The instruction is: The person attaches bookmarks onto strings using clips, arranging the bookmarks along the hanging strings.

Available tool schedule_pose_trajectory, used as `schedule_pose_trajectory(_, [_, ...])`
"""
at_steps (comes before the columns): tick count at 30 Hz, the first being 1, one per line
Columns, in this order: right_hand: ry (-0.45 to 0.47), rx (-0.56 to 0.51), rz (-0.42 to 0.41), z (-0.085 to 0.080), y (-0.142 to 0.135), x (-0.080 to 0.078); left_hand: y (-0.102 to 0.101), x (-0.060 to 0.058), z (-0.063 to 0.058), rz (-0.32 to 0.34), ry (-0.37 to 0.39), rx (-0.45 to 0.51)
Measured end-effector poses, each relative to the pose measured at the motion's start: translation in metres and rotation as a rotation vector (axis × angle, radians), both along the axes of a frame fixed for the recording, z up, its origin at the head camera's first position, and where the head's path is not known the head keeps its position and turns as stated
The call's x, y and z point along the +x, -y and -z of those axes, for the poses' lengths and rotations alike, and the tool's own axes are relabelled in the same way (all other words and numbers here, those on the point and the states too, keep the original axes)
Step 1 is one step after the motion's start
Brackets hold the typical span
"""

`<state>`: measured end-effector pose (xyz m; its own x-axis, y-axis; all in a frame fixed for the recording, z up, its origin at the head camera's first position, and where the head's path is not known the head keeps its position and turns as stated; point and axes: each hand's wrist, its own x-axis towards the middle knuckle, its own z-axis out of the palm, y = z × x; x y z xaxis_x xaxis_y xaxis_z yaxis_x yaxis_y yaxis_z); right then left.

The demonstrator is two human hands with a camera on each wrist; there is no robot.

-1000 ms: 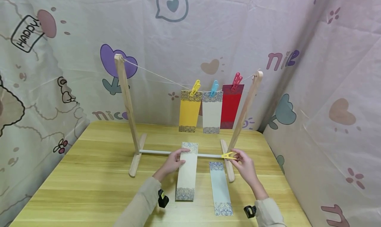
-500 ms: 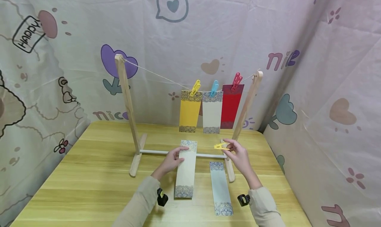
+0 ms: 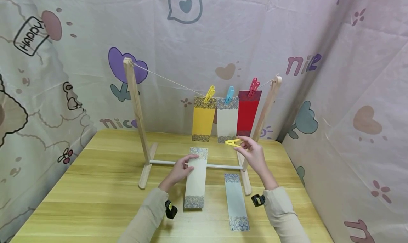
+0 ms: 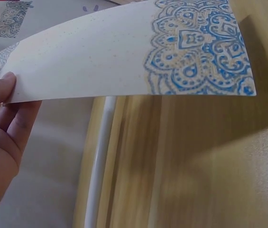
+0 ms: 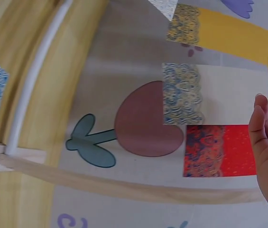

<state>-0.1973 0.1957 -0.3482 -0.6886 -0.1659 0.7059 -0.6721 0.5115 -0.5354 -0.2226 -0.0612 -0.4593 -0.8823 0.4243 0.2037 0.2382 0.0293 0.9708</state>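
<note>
"Up and toward the table's left edge goes the yellow clothespin (image 3: 230, 142), carried since a second ago by the right hand (image 3: 253, 156) from over the right foot (image 3: 246, 182) of the wooden stand (image 3: 137, 112). The cream card (image 3: 196, 181) in the left hand (image 3: 178, 172) has shifted slightly the same way."

"And each grip?"

"Both pinching. The right thumb and fingers have the clothespin by its handle end, nose toward the table's left edge; the left hand pinches the card by its left long side, near the far patterned end."

"Where is that card?"

"Held above the table (image 3: 89, 190), about midway between its left and right edges, with a shadow on the wood."

"What is around it?"

"A pale blue card (image 3: 236, 200) lies flat, nearer the table's right edge. A white rod (image 3: 223, 167) joins the stand's feet. From the string (image 3: 165, 79) hang a yellow card (image 3: 203, 119), a white card (image 3: 227, 120) and a red card (image 3: 248, 112), clipped. The clothespin overlaps the white card's lower end in the head view; whether they touch cannot be told."

"And beyond?"

"Printed cloth (image 3: 204, 41), past the table's far edge."
</note>
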Motion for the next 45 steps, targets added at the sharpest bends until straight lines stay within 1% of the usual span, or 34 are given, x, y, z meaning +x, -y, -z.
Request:
schedule_pose_trajectory(5, [-0.022,0.005,-0.037,-0.009,0.004,-0.004,0.002,0.0,-0.006,-0.028,-0.039,-0.012])
schedule_pose_trajectory(7, [-0.043,0.008,-0.054,-0.013,0.006,-0.006,0.003,-0.001,-0.006,-0.038,-0.06,-0.022])
schedule_pose_trajectory(11, [-0.088,0.013,-0.079,-0.02,0.012,-0.009,0.007,-0.002,-0.009,-0.064,-0.077,-0.037])
schedule_pose_trajectory(17, [-0.113,0.01,-0.094,-0.03,0.02,-0.013,0.013,-0.003,-0.017,-0.074,-0.109,-0.031])
schedule_pose_trajectory(24, [-0.153,0.034,-0.11,-0.051,0.032,-0.016,0.019,-0.006,-0.026,-0.11,-0.111,-0.075])
schedule_pose_trajectory(28, [-0.185,0.06,-0.119,-0.063,0.039,-0.017,0.022,-0.007,-0.031,-0.124,-0.139,-0.098])
schedule_pose_trajectory(31, [-0.221,0.069,-0.129,-0.071,0.044,-0.02,0.024,-0.009,-0.034,-0.125,-0.159,-0.087])
schedule_pose_trajectory(33, [-0.231,0.06,-0.143,-0.075,0.046,-0.023,0.026,-0.011,-0.034,-0.132,-0.16,-0.069])
schedule_pose_trajectory(37, [-0.252,0.029,-0.176,-0.074,0.047,-0.04,0.031,-0.021,-0.025,-0.147,-0.153,-0.033])
schedule_pose_trajectory(38, [-0.255,0.026,-0.18,-0.076,0.048,-0.041,0.032,-0.023,-0.023,-0.154,-0.15,-0.034])
schedule_pose_trajectory(41, [-0.27,0.014,-0.187,-0.074,0.05,-0.052,0.034,-0.021,-0.03,-0.168,-0.151,-0.049])
schedule_pose_trajectory(42, [-0.266,0.013,-0.179,-0.075,0.052,-0.053,0.034,-0.019,-0.033,-0.17,-0.156,-0.053])
schedule_pose_trajectory(44, [-0.272,0.009,-0.189,-0.082,0.057,-0.048,0.035,-0.02,-0.037,-0.177,-0.159,-0.049])
schedule_pose_trajectory(45, [-0.274,0.002,-0.197,-0.082,0.057,-0.052,0.035,-0.02,-0.038,-0.18,-0.166,-0.047])
